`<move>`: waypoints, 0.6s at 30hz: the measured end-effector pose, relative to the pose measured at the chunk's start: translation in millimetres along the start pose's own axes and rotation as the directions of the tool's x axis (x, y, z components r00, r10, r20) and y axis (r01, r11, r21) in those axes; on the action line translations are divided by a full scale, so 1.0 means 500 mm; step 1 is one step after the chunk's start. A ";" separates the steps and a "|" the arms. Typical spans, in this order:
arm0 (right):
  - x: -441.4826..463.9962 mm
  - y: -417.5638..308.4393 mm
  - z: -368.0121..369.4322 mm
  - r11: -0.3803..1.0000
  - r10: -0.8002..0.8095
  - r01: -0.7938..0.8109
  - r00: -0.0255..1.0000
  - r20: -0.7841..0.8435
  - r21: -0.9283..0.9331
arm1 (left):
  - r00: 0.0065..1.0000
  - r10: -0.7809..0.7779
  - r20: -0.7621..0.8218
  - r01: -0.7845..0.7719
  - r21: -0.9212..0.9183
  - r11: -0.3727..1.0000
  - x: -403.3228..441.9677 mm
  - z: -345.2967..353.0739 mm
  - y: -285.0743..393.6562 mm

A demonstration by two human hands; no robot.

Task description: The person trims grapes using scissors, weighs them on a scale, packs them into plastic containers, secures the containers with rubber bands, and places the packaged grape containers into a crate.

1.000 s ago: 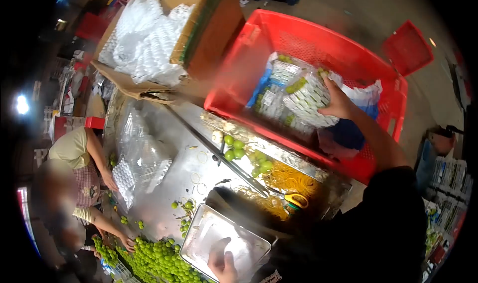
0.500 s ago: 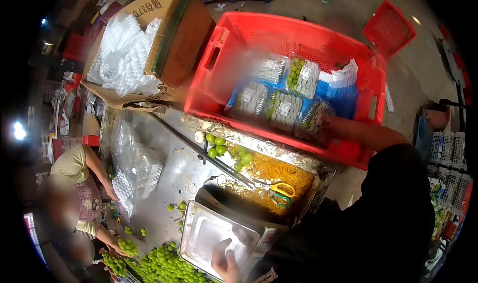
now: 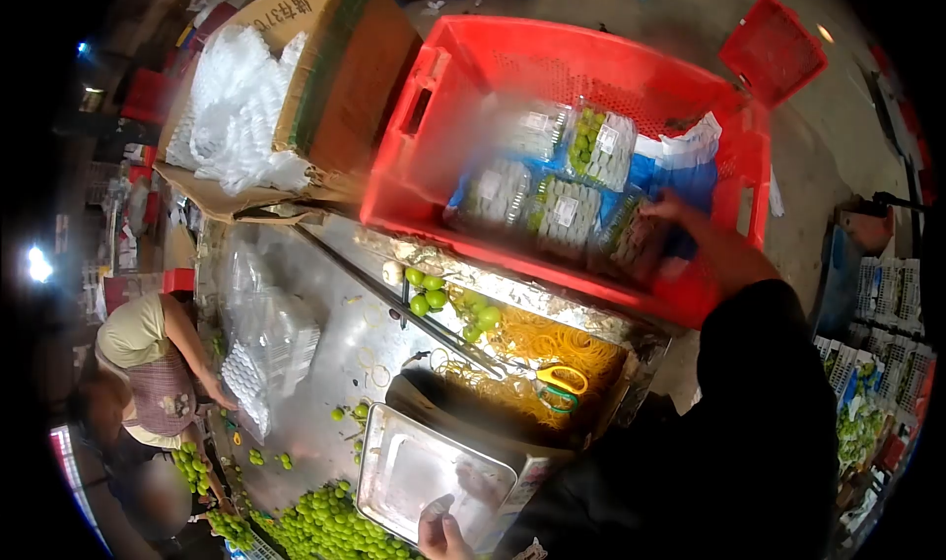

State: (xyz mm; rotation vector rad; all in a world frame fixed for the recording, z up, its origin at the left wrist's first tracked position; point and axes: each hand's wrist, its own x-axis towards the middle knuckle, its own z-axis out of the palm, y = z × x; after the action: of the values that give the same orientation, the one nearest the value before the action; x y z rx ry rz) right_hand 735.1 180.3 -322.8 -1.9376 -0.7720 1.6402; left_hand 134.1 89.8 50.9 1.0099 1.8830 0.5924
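My right hand [image 3: 682,223] reaches into the red crate [image 3: 611,59], its fingers closed round the right edge of a clear grape pack [image 3: 621,227]. This pack sits tilted at the crate's near side, beside a labelled pack [image 3: 565,215] wrapped in white foam net. Behind them, another pack [image 3: 599,146] shows green grapes on its left side. My left hand [image 3: 443,532] is over the near edge of the metal tray [image 3: 419,461], with its thumb and a finger apart and nothing between them.
Left of the crate, a cardboard box [image 3: 360,77] holds white foam nets. Yellow-handled scissors [image 3: 562,379] lie on orange rubber bands [image 3: 591,348]. Loose green grapes [image 3: 335,525] cover the table's near side. At the left, a co-worker [image 3: 148,363] bends over grapes and a clear plastic bag [image 3: 271,314].
My right hand has lowered the pack from above the others to the crate's near right side. The view has shifted, and the co-worker's grape bunch is now raised. My left hand stays by the tray.
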 end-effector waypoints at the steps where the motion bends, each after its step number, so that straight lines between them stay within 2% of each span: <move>1: -0.021 -0.039 0.015 1.000 0.013 -0.013 1.000 0.003 -0.003 | 0.999 -0.016 -0.039 0.017 0.026 1.000 -0.002 0.001 -0.001; 2: -0.074 -0.143 0.048 0.920 0.136 -0.117 0.990 0.023 -0.375 | 0.997 -0.028 -0.074 0.032 0.050 0.998 -0.002 0.004 -0.002; 3: -0.111 -0.201 0.065 0.699 0.253 -0.187 0.967 -0.006 -0.690 | 0.999 0.022 -0.031 -0.021 0.023 1.000 0.009 0.006 -0.002; 4: -0.099 -0.169 0.067 0.701 0.250 -0.192 0.968 -0.015 -0.687 | 0.999 0.029 -0.024 -0.029 0.020 0.999 0.016 0.012 0.005; 5: -0.066 -0.127 0.072 0.750 0.069 -0.229 0.960 -0.271 -0.620 | 0.999 0.048 -0.008 -0.048 -0.011 0.999 0.023 0.019 0.013; 6: -0.038 -0.092 0.070 0.802 -0.096 -0.236 0.856 -0.508 -0.549 | 0.998 0.062 0.004 -0.062 -0.041 0.997 0.027 0.024 0.017; 7: -0.026 -0.073 0.061 0.802 -0.103 -0.231 0.855 -0.508 -0.551 | 0.997 0.050 -0.059 -0.048 0.028 0.998 0.033 0.016 -0.007; 9: -0.016 -0.047 0.053 0.804 -0.267 0.005 0.896 -0.354 -0.595 | 0.994 0.010 -0.108 -0.010 0.002 1.000 0.035 0.012 -0.020; 11: -0.009 -0.044 0.029 0.814 -0.235 -0.014 0.906 -0.352 -0.580 | 0.974 -0.056 -0.219 0.041 -0.071 0.997 0.029 0.003 -0.048; 12: -0.030 -0.059 0.021 0.820 -0.211 -0.029 0.913 -0.348 -0.572 | 0.975 -0.065 -0.211 0.054 -0.061 0.997 0.029 -0.003 -0.053; 13: -0.050 -0.078 0.012 0.820 -0.198 -0.042 0.915 -0.352 -0.571 | 0.989 -0.002 -0.151 -0.006 -0.050 0.999 0.035 -0.008 -0.055; 14: -0.092 -0.155 0.011 0.772 -0.088 -0.113 0.956 -0.281 -0.626 | 0.994 0.064 -0.091 -0.069 -0.051 0.996 0.041 -0.011 -0.055; 15: -0.114 -0.204 0.011 0.710 0.028 -0.171 0.976 -0.215 -0.683 | 0.997 0.079 0.014 -0.076 -0.130 0.989 0.048 -0.008 -0.043; 16: -0.119 -0.211 0.010 0.706 0.030 -0.178 0.975 -0.221 -0.686 | 0.997 -0.040 -0.072 0.032 -0.110 0.993 0.050 0.008 -0.018; 18: -0.133 -0.222 0.015 0.716 0.031 -0.079 0.996 -0.081 -0.693 | 0.998 0.063 -0.021 -0.064 -0.060 0.996 0.071 0.007 -0.035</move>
State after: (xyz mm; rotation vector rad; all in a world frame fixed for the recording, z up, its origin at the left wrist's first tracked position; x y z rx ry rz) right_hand 707.2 214.8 -201.0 -2.5143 -1.4873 1.4103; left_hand 120.4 109.9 19.4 1.0309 1.8436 0.6944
